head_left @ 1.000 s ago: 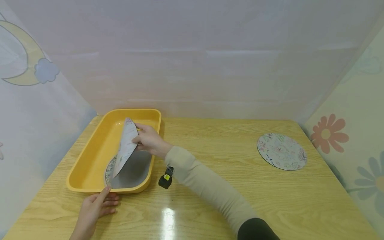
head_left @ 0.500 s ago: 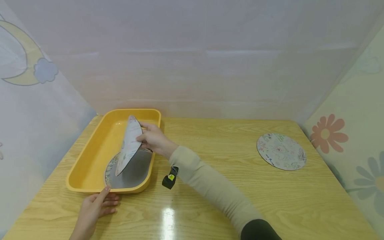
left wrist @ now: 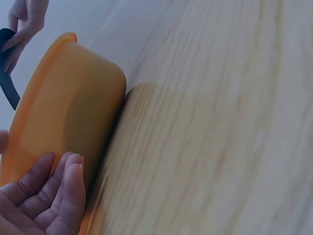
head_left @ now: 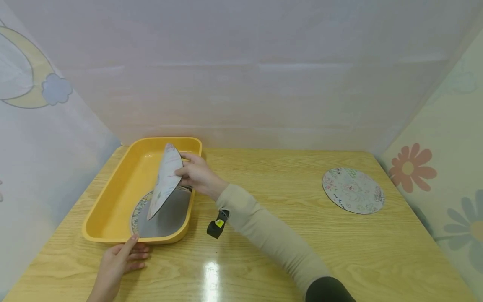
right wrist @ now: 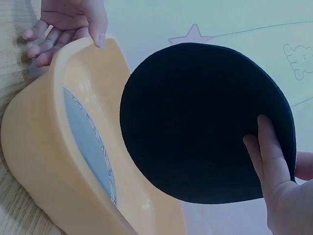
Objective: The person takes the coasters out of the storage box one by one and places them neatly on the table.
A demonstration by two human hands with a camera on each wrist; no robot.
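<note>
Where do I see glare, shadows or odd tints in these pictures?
Head view: a white glare streak on the table, near the bottom edge. Left wrist view: dim and bluish, with shadow on the outer wall of the yellow tray. Right wrist view: also cool-tinted, and the black face of the held disc shows almost no detail.

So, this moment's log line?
right hand: holds tilted disc over yellow tray; left hand: touches rim; in tray: grey piece; on table: flat disc

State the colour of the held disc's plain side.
The held disc's plain side looks black, best seen in the right wrist view.
</note>
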